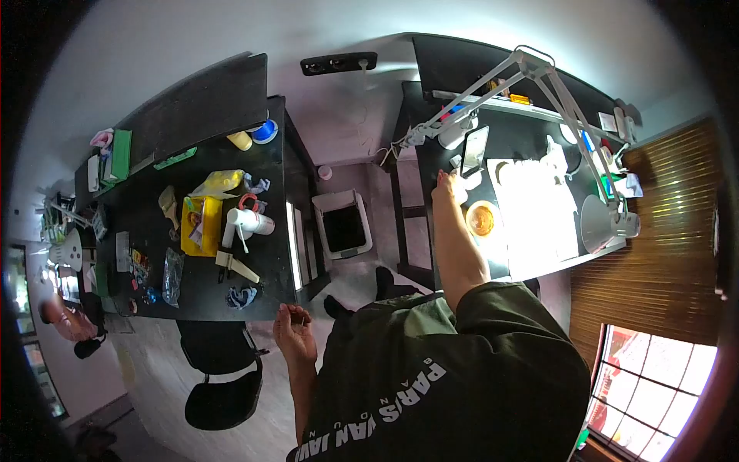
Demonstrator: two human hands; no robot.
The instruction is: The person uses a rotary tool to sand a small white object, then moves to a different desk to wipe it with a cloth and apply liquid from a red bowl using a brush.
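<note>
My right hand point(449, 183) reaches over the lit desk, by the foot of a propped phone-like device point(474, 150). Its fingers look bent together, and whatever they hold cannot be made out. Close beside it, a pale rounded object point(460, 192) is washed out by the light. A round dish with amber-brown contents point(482, 220) sits near my forearm, left of bright white sheets point(535, 219). My left hand point(295, 331) hangs in the air near the corner of the other desk. Palm up, its fingers curl inward around something too small to name.
The dark left desk point(265, 181) carries a yellow bin point(202, 225), a white bottle-like device point(250, 222) and a brush point(168, 204). A white-rimmed bin point(343, 223) stands between the desks. A black chair point(223, 393) is below. The lamp point(599, 223) overhangs the right desk. Another person point(73, 319) sits far left.
</note>
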